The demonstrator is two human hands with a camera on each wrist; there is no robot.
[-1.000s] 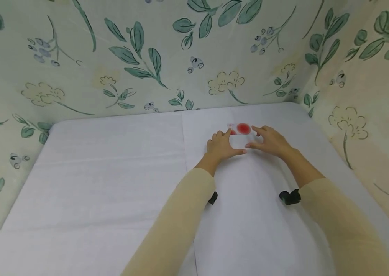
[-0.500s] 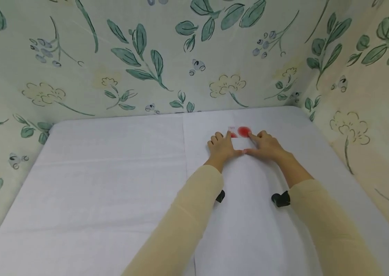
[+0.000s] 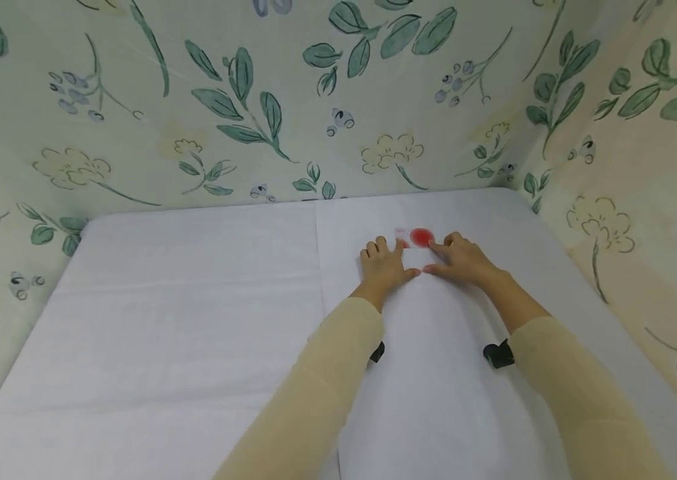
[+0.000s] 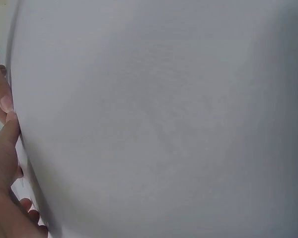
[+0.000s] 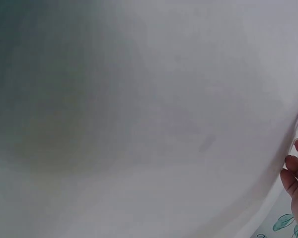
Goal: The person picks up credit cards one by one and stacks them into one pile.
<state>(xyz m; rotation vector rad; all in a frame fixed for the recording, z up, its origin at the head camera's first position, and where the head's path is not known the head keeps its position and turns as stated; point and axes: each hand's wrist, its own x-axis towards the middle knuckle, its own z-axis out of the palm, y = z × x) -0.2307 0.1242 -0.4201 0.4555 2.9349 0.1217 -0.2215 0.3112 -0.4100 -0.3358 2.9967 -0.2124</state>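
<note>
On the far part of the white table lies a small white box-like pack, with a red disc and faint small print on its upper face. My left hand grips its left side, index finger at the printed face and thumb along the near lower edge. From the right, my right hand holds it the same way, its index fingertip beside the red disc. The two thumb tips nearly meet in front. In the left wrist view both hands show at the left edge; the right wrist view catches only fingers at its right edge.
White cloth covers the table, with creases and a seam running toward me. Flower-patterned fabric hangs behind and along the right side. Dark wrist devices sit under the sleeves.
My right hand has moved left onto the pack, and the thumbs have come together in front of it. The left hand stays at its side. The head view has shifted slightly.
</note>
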